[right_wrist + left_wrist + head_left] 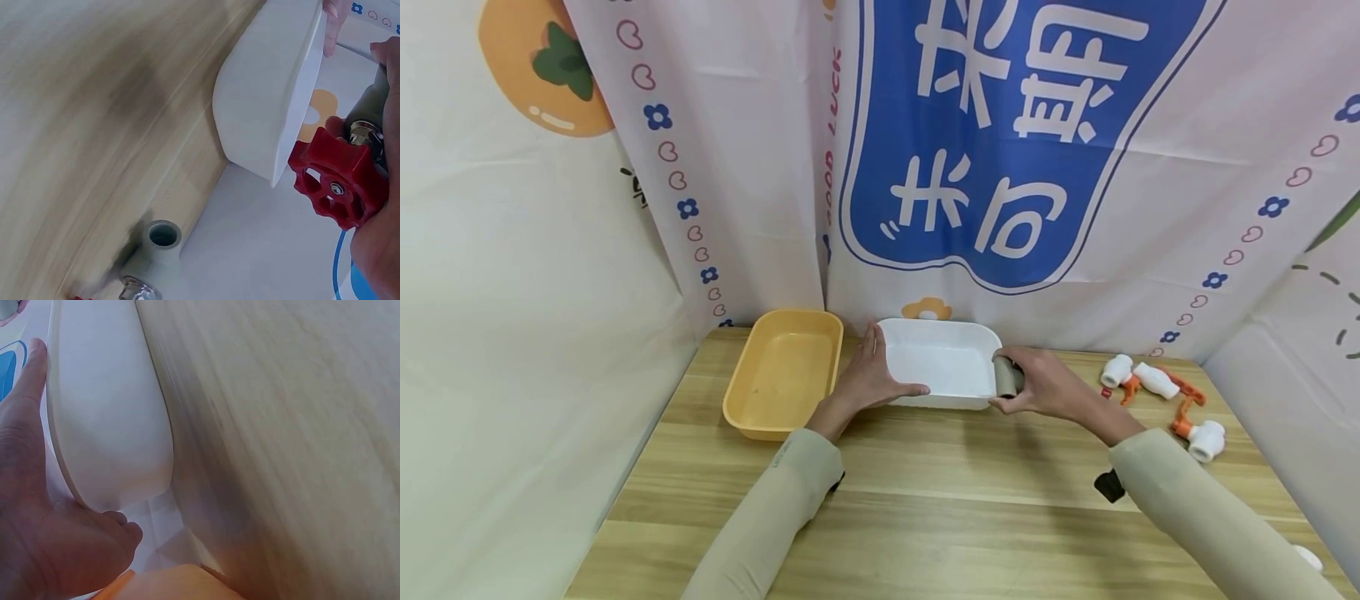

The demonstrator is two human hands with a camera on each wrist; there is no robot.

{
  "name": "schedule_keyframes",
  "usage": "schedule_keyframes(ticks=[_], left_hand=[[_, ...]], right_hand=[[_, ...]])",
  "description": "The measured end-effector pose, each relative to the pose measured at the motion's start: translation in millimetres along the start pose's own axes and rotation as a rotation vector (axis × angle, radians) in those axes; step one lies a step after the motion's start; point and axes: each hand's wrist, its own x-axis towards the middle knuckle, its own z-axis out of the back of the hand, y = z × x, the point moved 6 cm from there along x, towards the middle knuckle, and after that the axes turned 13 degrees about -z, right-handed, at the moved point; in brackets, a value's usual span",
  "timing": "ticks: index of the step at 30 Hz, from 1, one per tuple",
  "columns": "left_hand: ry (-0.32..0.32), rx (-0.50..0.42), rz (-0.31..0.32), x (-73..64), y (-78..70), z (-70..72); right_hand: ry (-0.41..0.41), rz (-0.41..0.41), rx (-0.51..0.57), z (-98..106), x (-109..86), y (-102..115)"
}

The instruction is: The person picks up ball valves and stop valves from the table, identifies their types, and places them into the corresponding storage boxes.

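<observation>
A white plastic basin (pixel 936 362) sits at the table's back edge, against the curtain. My left hand (pixel 874 375) holds its left end, thumb over the front rim and the other fingers toward the far side. In the left wrist view that hand (pixel 56 506) lies along the basin's rim. My right hand (pixel 1037 382) grips a grey pipe valve (pixel 1006 377) at the basin's right end. Its red handwheel (pixel 340 178) shows in the right wrist view, beside the basin's rim; the palm hides part of the valve body.
A yellow basin (pixel 784 375) stands left of the white one. White ball valves (pixel 1206 440) with orange handles (pixel 1187 392) lie at the right. Another grey valve (pixel 156 256) rests on the table in the right wrist view. A printed curtain (pixel 760 167) closes off the back.
</observation>
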Motion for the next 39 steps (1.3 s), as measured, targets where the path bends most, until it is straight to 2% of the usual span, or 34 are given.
schedule_keyframes(ticks=[9,20,32,39], left_hand=[[-0.006,-0.005,0.009,0.8,1.8,0.3],[-0.017,-0.007,0.000,-1.0,1.0,-2.6],[0.008,0.022,0.015,6.6,6.4,-7.3],[-0.029,0.018,-0.005,2.5,3.0,-3.6]], right_hand=[[-0.001,0.021,0.020,-3,14.5,1],[0.028,-0.011,0.021,-7,25.6,0],[0.010,0.020,0.015,-11,49.2,5],[0.040,-0.013,0.029,-21,63.2,7]])
